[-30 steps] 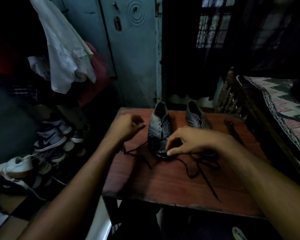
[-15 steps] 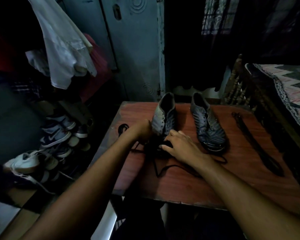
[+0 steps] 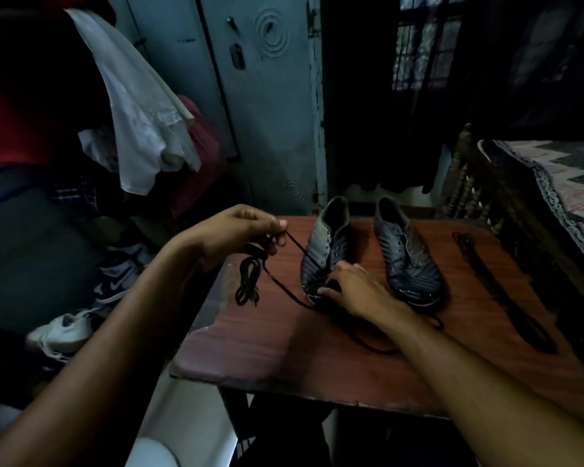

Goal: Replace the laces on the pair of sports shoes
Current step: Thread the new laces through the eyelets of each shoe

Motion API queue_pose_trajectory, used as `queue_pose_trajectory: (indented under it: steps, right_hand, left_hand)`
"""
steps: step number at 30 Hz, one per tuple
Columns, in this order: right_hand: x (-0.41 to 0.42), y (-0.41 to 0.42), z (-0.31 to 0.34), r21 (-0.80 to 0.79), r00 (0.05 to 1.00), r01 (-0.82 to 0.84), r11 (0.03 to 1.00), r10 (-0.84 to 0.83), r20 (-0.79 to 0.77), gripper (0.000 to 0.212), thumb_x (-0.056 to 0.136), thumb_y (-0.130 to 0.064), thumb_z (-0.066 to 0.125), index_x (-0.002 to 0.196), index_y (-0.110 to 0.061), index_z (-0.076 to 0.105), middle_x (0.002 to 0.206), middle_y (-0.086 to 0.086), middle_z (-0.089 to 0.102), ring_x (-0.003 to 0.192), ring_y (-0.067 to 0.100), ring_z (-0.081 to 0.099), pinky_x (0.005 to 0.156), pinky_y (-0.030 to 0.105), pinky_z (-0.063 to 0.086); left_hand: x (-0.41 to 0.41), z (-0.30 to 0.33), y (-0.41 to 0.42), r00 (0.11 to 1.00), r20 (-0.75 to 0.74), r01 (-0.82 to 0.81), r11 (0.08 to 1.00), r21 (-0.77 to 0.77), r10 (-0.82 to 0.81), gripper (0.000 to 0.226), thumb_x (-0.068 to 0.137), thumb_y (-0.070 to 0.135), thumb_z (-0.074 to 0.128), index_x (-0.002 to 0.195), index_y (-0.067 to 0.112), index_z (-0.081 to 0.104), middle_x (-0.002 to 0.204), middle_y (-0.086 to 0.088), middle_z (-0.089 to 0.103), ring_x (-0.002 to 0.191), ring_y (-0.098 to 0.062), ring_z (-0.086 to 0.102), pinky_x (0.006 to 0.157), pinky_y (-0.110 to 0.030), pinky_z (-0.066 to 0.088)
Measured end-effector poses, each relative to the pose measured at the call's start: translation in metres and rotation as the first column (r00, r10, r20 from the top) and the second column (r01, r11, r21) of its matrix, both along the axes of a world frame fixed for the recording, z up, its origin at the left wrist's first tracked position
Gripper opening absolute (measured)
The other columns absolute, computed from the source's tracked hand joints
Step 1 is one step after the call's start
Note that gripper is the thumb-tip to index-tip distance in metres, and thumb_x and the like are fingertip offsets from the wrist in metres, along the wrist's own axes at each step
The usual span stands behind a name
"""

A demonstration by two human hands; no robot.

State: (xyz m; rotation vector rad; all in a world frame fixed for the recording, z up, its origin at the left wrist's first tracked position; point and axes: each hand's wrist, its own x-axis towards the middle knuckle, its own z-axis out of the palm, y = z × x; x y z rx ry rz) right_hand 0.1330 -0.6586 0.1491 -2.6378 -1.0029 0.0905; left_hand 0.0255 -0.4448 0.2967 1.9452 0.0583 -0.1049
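Black lace (image 3: 295, 246) now drawn taut from shoe (image 3: 324, 254) | right hand (image 3: 358, 291) fingers pinching at its toe eyelets | left hand (image 3: 236, 234), lifted since half a second ago, grips lace | unthreading looks underway | second shoe (image 3: 407, 254) beyond on surface (image 3: 317, 348)

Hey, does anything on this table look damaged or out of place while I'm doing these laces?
The table's near left edge looks chipped and worn, with pale patches. A dark strap-like strip lies loose along the right side; the dim light hides what it is. The black lace trails in loops off the left shoe, as expected mid-lacing.
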Motion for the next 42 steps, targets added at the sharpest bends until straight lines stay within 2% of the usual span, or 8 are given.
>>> queue_pose_trajectory:
  steps: [10,15,19,23,28,35,38,42]
  right_hand:
    - [-0.002,0.000,0.005,-0.013,0.997,-0.006,1.000,0.005,-0.072,0.034,0.096,-0.049,0.060,0.099,-0.018,0.073,0.113,0.002,0.056,0.107,0.028,0.056,0.086,0.044,0.050]
    - [0.001,-0.003,0.009,-0.083,0.994,-0.029,0.996,0.020,-0.106,0.033,0.099,-0.047,0.056,0.108,-0.019,0.071,0.117,0.002,0.055,0.111,0.027,0.054,0.094,0.044,0.047]
    - [-0.004,-0.012,0.033,0.206,0.955,-0.011,0.979,0.071,-0.287,0.025,0.093,-0.038,0.069,0.112,-0.021,0.072,0.109,-0.007,0.067,0.102,0.009,0.063,0.089,0.024,0.050]
    - [-0.007,-0.032,0.076,0.772,0.861,0.261,0.580,0.222,-0.458,0.021,0.098,-0.009,0.058,0.114,-0.002,0.069,0.105,0.004,0.073,0.085,-0.001,0.065,0.071,0.013,0.047]
    - [0.001,-0.072,0.121,0.906,0.918,0.380,0.188,0.046,-0.394,0.026,0.084,-0.016,0.043,0.097,-0.016,0.066,0.092,-0.002,0.070,0.079,0.008,0.061,0.064,0.024,0.040]
    - [-0.004,-0.058,0.136,0.504,0.964,-0.029,0.863,-0.109,0.241,0.071,0.081,-0.068,0.056,0.135,-0.023,0.056,0.136,-0.001,0.052,0.125,0.015,0.048,0.106,0.035,0.039]
    - [-0.008,-0.051,0.140,0.451,0.993,-0.111,0.885,0.119,0.009,0.025,0.097,-0.047,0.058,0.101,-0.026,0.071,0.098,-0.011,0.071,0.094,0.004,0.065,0.084,0.034,0.052]
    - [-0.008,-0.058,0.132,0.541,0.947,-0.112,0.833,0.255,-0.197,0.032,0.105,-0.035,0.048,0.081,-0.021,0.064,0.075,-0.011,0.069,0.079,0.002,0.064,0.081,0.025,0.051]
  left_hand:
    - [0.004,0.026,-0.019,0.965,0.261,0.067,0.939,-0.338,0.025,0.019,0.095,0.023,0.064,0.103,0.006,0.070,0.090,0.000,0.067,0.088,-0.013,0.065,0.085,-0.032,0.055]
    - [0.013,0.042,-0.037,0.891,0.454,0.123,0.955,-0.270,0.014,0.025,0.104,0.020,0.051,0.110,0.012,0.073,0.114,-0.006,0.067,0.111,-0.015,0.064,0.098,-0.033,0.051]
    - [0.027,0.053,-0.056,0.873,0.477,0.126,0.992,-0.022,-0.100,0.026,0.106,0.016,0.051,0.117,0.009,0.074,0.100,0.003,0.067,0.093,-0.011,0.060,0.089,-0.028,0.050]
    - [0.044,0.059,-0.066,0.853,0.432,0.107,0.907,0.406,-0.294,0.024,0.105,0.014,0.055,0.119,0.006,0.073,0.084,0.030,0.061,0.084,0.010,0.058,0.080,-0.012,0.041]
    - [0.057,0.059,-0.063,0.857,0.288,0.105,0.693,0.713,-0.427,0.020,0.102,0.025,0.061,0.117,0.021,0.075,0.096,0.020,0.063,0.090,-0.005,0.063,0.081,-0.030,0.048]
    - [0.049,0.054,-0.066,0.808,0.324,0.040,0.594,0.803,-0.492,0.028,0.095,0.018,0.071,0.115,0.018,0.051,0.085,0.021,0.061,0.072,0.004,0.059,0.066,-0.033,0.050]
    - [0.045,0.053,-0.063,0.796,0.348,0.064,0.641,0.765,-0.495,0.029,0.094,0.018,0.073,0.112,0.017,0.051,0.088,0.013,0.067,0.074,-0.004,0.064,0.066,-0.034,0.053]
    - [0.039,0.042,-0.051,0.847,0.291,0.153,0.728,0.668,-0.445,0.027,0.094,0.020,0.074,0.119,0.022,0.066,0.090,0.017,0.073,0.085,-0.005,0.071,0.075,-0.028,0.056]
